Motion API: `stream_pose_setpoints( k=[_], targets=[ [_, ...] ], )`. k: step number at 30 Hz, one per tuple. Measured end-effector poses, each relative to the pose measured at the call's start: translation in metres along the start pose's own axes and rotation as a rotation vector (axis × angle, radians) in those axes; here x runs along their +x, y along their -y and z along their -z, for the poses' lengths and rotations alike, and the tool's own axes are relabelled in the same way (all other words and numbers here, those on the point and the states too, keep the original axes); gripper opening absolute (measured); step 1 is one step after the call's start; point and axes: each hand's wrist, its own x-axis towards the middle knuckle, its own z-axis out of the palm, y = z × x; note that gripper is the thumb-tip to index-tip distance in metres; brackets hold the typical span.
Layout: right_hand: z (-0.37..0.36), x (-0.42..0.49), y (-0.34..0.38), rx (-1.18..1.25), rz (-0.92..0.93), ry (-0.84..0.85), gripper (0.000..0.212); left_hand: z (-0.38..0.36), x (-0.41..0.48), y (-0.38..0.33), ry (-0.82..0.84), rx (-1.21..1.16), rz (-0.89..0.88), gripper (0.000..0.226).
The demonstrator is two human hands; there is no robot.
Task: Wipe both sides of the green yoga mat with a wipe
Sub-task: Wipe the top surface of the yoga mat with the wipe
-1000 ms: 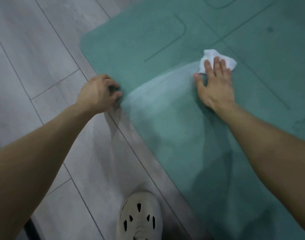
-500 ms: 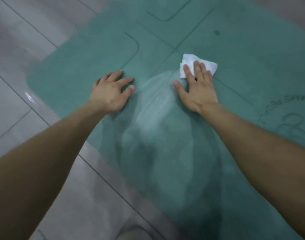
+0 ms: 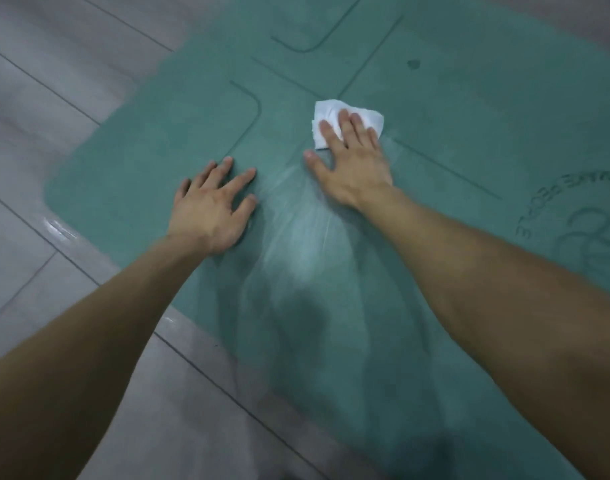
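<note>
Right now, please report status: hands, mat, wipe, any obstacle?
Left hand flat on green mat. Right hand presses wipe onto it. No obstacle seen ahead.

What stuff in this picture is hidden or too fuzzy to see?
- Head view: the underside of the green yoga mat faces the floor, so it is hidden.
- Head view: part of the wipe lies under the right hand.
- Head view: the printed writing is too blurred to read.
- Head view: the mat's far end is cut off by the top edge.
</note>
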Motion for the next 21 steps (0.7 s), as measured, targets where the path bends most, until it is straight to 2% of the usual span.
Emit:
stream_pose_setpoints(
  k=[2, 4, 6, 8, 10, 14, 16, 18, 21],
  targets=[
    [-0.01, -0.028, 0.013, 0.059, 0.008, -0.035, 0.087, 0.003, 0.0, 0.002, 0.0, 0.01, 0.001, 0.066],
    [-0.024, -0.103, 0.024, 0.06, 0.115, -0.095, 0.085, 0.003, -0.003, 0.004, -0.027, 0.015, 0.01, 0.066],
    [-0.038, -0.19, 0.026, 0.073, 0.222, -0.071, 0.079, 0.0, -0.003, 0.002, -0.048, 0.011, 0.016, 0.065],
    [-0.04, -0.231, 0.018, 0.073, 0.264, -0.023, 0.076, -0.004, -0.002, -0.003, -0.055, -0.004, 0.012, 0.064],
    [-0.033, -0.193, 0.01, 0.065, 0.233, -0.03, 0.074, -0.005, -0.001, -0.006, -0.058, -0.007, 0.022, 0.063],
    [0.0, -0.027, 0.007, 0.014, 0.062, 0.024, 0.082, 0.001, 0.001, -0.006, -0.029, -0.015, 0.02, 0.064],
    [0.012, 0.021, 0.0, 0.021, 0.019, 0.049, 0.082, 0.003, 0.001, -0.001, -0.013, -0.023, 0.013, 0.065],
    [0.009, 0.023, -0.003, 0.028, 0.018, 0.041, 0.084, 0.002, 0.002, 0.005, -0.009, -0.013, 0.008, 0.066],
    [-0.008, -0.063, -0.015, 0.026, 0.055, -0.032, 0.085, -0.003, -0.002, 0.004, -0.045, -0.006, 0.023, 0.066]
  ],
)
